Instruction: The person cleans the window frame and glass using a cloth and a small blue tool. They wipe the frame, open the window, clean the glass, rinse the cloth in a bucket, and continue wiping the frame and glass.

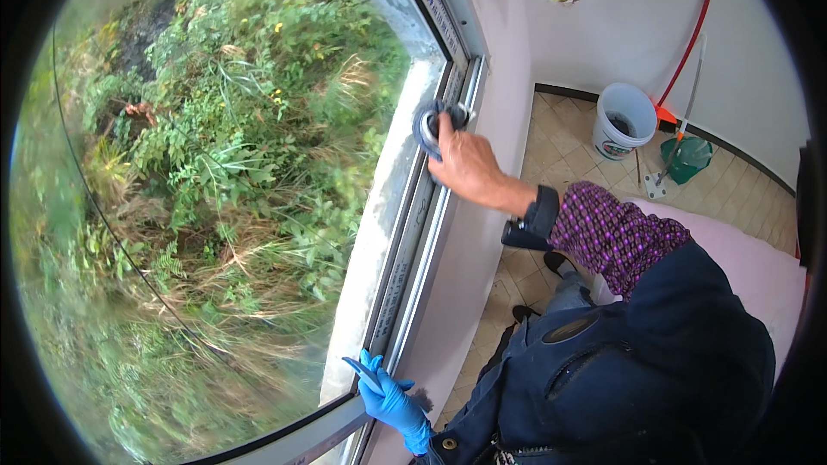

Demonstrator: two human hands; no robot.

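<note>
My right hand (470, 166), bare, with a dark band at the wrist, grips a bunched blue-grey cloth (429, 128) against the upper part of the metal window frame (406, 271). The palm side and some fingers are hidden. Lower down, my left hand (393, 400) wears a blue glove and rests by the frame near its lower corner. Between its fingers is a flat blue piece (363, 372) with a pointed end; what it is exactly cannot be told. Beyond the frame lies a pale outer ledge (362, 258).
Green plants cover a slope outside. Below the pink inner wall, a white bucket (624, 121) with dark contents stands on the tiled floor, near a red-handled tool (690, 45), a green dustpan or scoop (689, 159) and a flat-headed pole tool (655, 186). A pink-covered surface (743, 245) lies behind me.
</note>
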